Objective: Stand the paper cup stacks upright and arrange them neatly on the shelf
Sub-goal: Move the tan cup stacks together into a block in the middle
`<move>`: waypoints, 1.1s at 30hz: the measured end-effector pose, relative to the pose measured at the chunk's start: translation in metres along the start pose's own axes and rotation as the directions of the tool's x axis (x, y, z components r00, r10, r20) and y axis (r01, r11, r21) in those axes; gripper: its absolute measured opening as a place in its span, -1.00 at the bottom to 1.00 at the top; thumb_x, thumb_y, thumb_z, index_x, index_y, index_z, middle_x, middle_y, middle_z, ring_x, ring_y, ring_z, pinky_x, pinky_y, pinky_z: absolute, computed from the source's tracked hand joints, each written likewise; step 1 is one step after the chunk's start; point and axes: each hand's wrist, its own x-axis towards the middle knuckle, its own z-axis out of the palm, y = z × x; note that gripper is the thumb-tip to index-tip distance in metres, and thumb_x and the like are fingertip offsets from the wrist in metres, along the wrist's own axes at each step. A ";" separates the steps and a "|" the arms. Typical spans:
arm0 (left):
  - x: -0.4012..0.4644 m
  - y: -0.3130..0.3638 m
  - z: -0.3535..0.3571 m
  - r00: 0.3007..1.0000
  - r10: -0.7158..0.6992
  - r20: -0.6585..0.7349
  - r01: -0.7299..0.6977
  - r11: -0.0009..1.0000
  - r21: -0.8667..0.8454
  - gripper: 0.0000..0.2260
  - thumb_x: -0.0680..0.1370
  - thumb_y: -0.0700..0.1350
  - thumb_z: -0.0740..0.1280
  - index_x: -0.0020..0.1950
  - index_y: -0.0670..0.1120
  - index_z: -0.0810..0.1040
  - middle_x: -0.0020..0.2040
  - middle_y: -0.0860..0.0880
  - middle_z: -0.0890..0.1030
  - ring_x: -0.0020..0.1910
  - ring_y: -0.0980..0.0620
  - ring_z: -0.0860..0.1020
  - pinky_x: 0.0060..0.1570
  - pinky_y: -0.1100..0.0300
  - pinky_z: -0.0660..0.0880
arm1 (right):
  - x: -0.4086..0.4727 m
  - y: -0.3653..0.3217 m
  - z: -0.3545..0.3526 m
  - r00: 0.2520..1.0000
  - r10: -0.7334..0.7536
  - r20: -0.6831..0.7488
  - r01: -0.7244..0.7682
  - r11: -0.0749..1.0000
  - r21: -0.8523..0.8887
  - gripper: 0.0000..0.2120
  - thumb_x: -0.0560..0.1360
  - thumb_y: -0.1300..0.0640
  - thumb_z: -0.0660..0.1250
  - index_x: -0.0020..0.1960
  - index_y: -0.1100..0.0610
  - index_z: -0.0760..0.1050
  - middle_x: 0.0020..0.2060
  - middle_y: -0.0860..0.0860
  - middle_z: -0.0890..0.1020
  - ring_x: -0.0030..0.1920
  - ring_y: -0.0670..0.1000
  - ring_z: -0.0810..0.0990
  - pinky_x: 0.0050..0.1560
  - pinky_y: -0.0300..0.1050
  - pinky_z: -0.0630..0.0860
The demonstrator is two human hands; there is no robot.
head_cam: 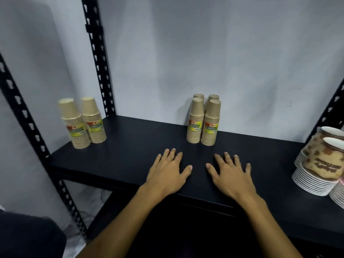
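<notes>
On the black shelf point(130, 149), two tan paper cup stacks point(82, 123) with yellow-green labels stand upright, upside down, at the far left. Several more of the same stacks point(203, 121) stand in a tight block against the back wall, near the middle. My left hand point(167, 172) lies flat on the shelf board in front of that block, fingers spread, holding nothing. My right hand point(230, 174) rests flat beside it, palm down and empty too. Both hands are a short way from the middle stacks and touch none of them.
Stacks of brown-patterned cups with white rims point(320, 164) sit at the shelf's right end. Black perforated uprights point(98, 56) frame the shelf at the left and right. A pale wall point(204, 53) closes the back. A lower shelf level shows below the front edge.
</notes>
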 end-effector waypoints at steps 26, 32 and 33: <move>-0.056 -0.183 -0.116 0.646 -0.400 -0.650 0.210 0.912 -0.353 -0.38 0.59 0.10 0.36 0.55 -0.10 0.23 0.45 -0.15 0.39 0.42 -0.13 0.36 0.34 -0.07 0.39 | 0.050 -0.271 -0.007 0.823 -0.554 -0.128 0.515 0.631 0.580 -0.56 0.58 -0.08 0.36 0.38 0.08 0.44 0.20 0.04 0.61 0.23 0.07 0.58 0.29 0.10 0.50; -0.021 -0.201 -0.138 0.564 -0.534 -0.629 0.172 0.822 -0.543 -0.31 0.63 0.07 0.31 0.61 -0.13 0.03 0.50 -0.25 0.32 0.44 -0.23 0.37 0.37 -0.05 0.36 | 0.087 -0.328 -0.012 0.855 -0.497 -0.150 0.420 0.492 0.762 -0.46 0.61 -0.08 0.32 0.48 0.14 0.30 0.36 0.14 0.51 0.34 0.13 0.52 0.32 0.06 0.50; -0.017 -0.206 -0.138 0.563 -0.568 -0.601 0.176 0.793 -0.584 -0.33 0.64 0.07 0.29 0.61 -0.11 0.02 0.48 -0.26 0.35 0.41 -0.25 0.41 0.33 -0.06 0.39 | 0.092 -0.334 -0.009 0.856 -0.496 -0.145 0.409 0.480 0.776 -0.43 0.61 -0.09 0.32 0.50 0.13 0.27 0.40 0.16 0.48 0.38 0.14 0.49 0.36 0.09 0.47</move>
